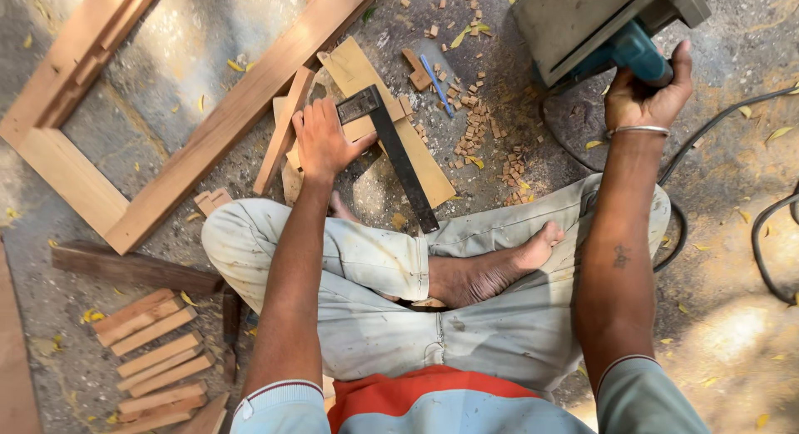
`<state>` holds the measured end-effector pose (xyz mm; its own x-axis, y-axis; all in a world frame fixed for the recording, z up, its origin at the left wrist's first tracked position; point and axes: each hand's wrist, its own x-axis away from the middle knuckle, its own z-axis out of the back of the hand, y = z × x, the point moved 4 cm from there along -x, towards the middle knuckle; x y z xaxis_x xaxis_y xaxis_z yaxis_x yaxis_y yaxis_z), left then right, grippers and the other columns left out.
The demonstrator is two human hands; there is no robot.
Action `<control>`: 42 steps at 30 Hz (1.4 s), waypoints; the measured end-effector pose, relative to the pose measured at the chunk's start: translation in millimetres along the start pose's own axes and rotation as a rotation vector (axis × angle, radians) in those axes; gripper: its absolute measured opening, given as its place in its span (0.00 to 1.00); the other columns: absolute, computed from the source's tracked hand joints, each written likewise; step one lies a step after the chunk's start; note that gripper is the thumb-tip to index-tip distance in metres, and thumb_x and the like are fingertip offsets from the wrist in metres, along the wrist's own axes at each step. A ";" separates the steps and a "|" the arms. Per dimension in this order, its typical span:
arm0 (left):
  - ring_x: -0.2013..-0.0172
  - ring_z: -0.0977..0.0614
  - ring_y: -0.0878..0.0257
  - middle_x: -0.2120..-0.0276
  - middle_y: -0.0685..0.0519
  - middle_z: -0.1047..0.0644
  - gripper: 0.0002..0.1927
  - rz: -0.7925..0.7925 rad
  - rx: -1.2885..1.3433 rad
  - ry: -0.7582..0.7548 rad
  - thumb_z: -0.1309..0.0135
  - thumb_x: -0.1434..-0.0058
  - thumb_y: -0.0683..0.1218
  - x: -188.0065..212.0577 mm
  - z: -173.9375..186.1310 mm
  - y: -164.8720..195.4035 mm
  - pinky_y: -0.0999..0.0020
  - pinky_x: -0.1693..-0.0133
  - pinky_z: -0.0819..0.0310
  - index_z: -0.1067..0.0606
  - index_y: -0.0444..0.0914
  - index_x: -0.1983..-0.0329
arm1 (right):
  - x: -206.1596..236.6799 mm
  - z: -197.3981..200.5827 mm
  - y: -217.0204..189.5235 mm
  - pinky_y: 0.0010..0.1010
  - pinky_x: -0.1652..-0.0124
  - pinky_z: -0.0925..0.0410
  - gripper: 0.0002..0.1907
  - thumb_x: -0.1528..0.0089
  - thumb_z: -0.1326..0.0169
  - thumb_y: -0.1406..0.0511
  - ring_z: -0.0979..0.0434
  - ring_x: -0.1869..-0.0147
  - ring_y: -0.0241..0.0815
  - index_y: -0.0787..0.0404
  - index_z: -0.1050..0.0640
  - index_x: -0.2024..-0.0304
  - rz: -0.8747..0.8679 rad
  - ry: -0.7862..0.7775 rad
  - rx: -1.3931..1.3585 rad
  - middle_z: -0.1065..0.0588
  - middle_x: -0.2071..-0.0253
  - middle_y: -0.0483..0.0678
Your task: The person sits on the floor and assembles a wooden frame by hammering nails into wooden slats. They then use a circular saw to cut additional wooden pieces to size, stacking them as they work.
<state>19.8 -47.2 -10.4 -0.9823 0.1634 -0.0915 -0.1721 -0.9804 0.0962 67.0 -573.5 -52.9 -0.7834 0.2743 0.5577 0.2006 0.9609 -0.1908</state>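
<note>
L hand (pixel 323 143) on try square (pixel 391 147), R hand (pixel 645 93) gripping power planer (pixel 599 26)

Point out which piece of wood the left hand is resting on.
The left hand rests on the flat light board lying under the black try square, not on the narrow strip beside it or the short blocks stacked at lower left.

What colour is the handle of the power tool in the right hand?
Teal blue handle, gripped by the right hand; the head view shows it.

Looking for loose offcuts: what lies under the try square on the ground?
The try square lies across a flat pale board, beside the left hand. Its lower blade overhangs bare ground. Anything beneath the board is hidden.
</note>
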 end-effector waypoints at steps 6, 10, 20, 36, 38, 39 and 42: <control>0.56 0.29 0.49 0.60 0.45 0.31 0.49 -0.018 -0.001 -0.007 0.43 0.48 0.81 1.1 -6.6 3.0 0.51 0.48 0.41 0.31 0.32 0.51 | 0.6 -4.6 -4.9 0.27 0.71 0.27 0.16 0.32 0.45 0.55 0.23 0.66 0.44 0.62 0.23 0.60 -0.165 -0.150 0.014 0.24 0.67 0.52; 0.56 0.29 0.49 0.60 0.46 0.30 0.48 -0.005 -0.053 -0.022 0.44 0.48 0.81 2.1 -11.8 2.7 0.51 0.48 0.40 0.31 0.33 0.53 | 33.6 4.9 4.2 0.26 0.80 0.32 0.30 0.33 0.52 0.44 0.26 0.78 0.40 0.64 0.24 0.67 0.159 0.185 0.352 0.29 0.78 0.48; 0.50 0.29 0.49 0.54 0.45 0.30 0.44 -0.052 -0.044 -0.021 0.45 0.42 0.77 1.2 -3.1 13.8 0.52 0.45 0.39 0.32 0.34 0.48 | 209.2 13.9 235.0 0.48 0.63 0.28 0.29 0.40 0.37 0.47 0.20 0.62 0.60 0.66 0.28 0.59 0.249 -0.784 2.336 0.24 0.66 0.60; 0.63 0.19 0.50 0.66 0.45 0.23 0.21 0.393 0.237 -0.016 0.37 0.40 0.57 22.8 41.1 14.6 0.50 0.60 0.25 0.27 0.35 0.60 | 148.2 0.2 143.5 0.33 0.73 0.26 0.11 0.41 0.39 0.68 0.21 0.74 0.41 0.67 0.28 0.62 0.545 -0.223 1.795 0.22 0.71 0.53; 0.66 0.19 0.52 0.67 0.47 0.22 0.19 0.691 0.604 0.058 0.39 0.41 0.54 27.4 46.2 16.9 0.51 0.63 0.23 0.30 0.37 0.59 | 150.3 -7.5 129.6 0.32 0.74 0.28 0.11 0.41 0.38 0.68 0.23 0.76 0.39 0.67 0.28 0.64 0.566 -0.206 1.668 0.24 0.73 0.51; 0.66 0.18 0.53 0.67 0.47 0.22 0.17 0.860 0.898 0.097 0.42 0.40 0.52 32.0 43.5 21.5 0.50 0.63 0.22 0.32 0.38 0.56 | 150.5 -11.5 125.2 0.32 0.75 0.29 0.12 0.42 0.38 0.68 0.23 0.77 0.38 0.67 0.28 0.65 0.575 -0.188 1.611 0.24 0.74 0.50; 0.67 0.19 0.51 0.69 0.44 0.24 0.21 1.019 1.746 0.236 0.46 0.35 0.55 41.4 28.1 54.5 0.54 0.62 0.23 0.32 0.36 0.47 | 152.0 -19.8 123.3 0.31 0.76 0.30 0.12 0.42 0.37 0.68 0.24 0.77 0.36 0.67 0.29 0.65 0.552 -0.192 1.531 0.25 0.74 0.48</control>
<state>-32.4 -90.8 18.9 -0.7465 -0.4221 0.5143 0.3090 0.4646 0.8299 -15.7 -412.6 24.4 -0.8997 0.4302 0.0742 -0.1792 -0.2088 -0.9614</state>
